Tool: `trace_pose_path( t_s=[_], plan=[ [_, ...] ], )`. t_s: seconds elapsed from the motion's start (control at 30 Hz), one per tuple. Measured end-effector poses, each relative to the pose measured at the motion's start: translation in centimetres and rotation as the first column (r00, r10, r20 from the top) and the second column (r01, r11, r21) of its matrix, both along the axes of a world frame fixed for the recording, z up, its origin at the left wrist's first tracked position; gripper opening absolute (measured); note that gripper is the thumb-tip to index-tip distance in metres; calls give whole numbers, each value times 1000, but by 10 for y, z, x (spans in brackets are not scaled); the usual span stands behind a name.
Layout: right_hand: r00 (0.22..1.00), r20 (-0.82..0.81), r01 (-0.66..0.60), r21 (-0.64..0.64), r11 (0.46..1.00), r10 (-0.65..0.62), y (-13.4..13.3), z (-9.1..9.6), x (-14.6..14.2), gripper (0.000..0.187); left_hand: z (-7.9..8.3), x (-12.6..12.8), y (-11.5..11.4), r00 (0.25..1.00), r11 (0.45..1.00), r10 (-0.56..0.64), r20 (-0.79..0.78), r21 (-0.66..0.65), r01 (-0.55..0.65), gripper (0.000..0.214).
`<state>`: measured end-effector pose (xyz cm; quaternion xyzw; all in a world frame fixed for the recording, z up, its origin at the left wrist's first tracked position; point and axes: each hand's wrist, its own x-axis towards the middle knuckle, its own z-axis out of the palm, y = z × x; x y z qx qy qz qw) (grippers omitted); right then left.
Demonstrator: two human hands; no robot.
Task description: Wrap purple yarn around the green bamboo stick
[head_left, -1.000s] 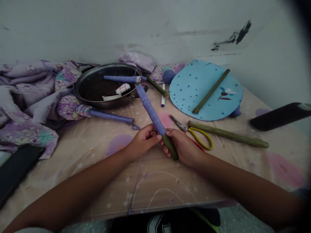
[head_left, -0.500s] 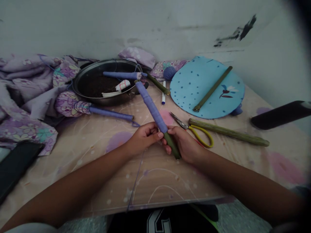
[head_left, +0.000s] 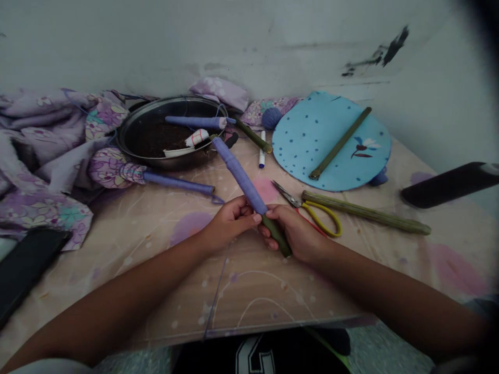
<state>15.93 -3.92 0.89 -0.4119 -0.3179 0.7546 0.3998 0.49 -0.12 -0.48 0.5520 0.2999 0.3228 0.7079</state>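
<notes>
A green stick (head_left: 240,174), its upper part wrapped in purple yarn, slants between my two hands over the table. My left hand (head_left: 234,221) is closed at the lower edge of the wrapping, thumb against the stick. Purple yarn (head_left: 217,293) runs from under that hand down over the table's front edge. My right hand (head_left: 296,231) grips the bare green part, which sticks out below the fingers. Scissors (head_left: 322,218) with red and yellow handles lie just beyond my right hand. To the left rests another purple-wrapped stick (head_left: 179,182) with a floral cloth bundle at its end.
A dark metal pan (head_left: 130,153) holds soil, a wrapped stick and a white piece. At right are a blue round mat (head_left: 296,130) with a bare stick (head_left: 343,140), another thick stick (head_left: 366,212), and a black object (head_left: 448,184). A marker (head_left: 262,150) and a yarn ball (head_left: 271,118) lie behind.
The far end of the wrapped stick has dipped slightly down and to the left. Both hands keep their hold in nearly the same place.
</notes>
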Motion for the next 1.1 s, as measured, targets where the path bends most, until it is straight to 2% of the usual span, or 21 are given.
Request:
trace_pose_path(
  t_s=[0.17, 0.37, 0.47, 0.67, 0.93, 1.1],
  plan=[
    [1000, -13, 22, 28, 999, -21, 0, -2, 1, 13, 2, 1, 1, 995, 997, -61, 79, -42, 64, 25],
    [991, 71, 118, -18, 993, -116, 0, -1, -2, 17, 2, 2, 1, 998, 998, 52, 25, -20, -51, 27],
    [990, 54, 135, -31, 990, -134, 0, -1, -3, 16, 1, 2, 0, 997, 996, 82, -6, -18, -82, 29],
    [993, -41, 109, -44, 993, -111, 2, -1, -3, 13, 3, 4, 0, 996, 998, 16, 89, -63, -10, 28],
    [994, -48, 92, -33, 995, -94, 3, -2, -4, 14, -3, 1, 3, 998, 998, 36, 46, -52, -34, 26],
    [996, -4, 89, -1, 996, -89, 1, -1, -4, 15, 1, 4, 1, 996, 999, -10, 89, -43, 14, 22]
  ],
)
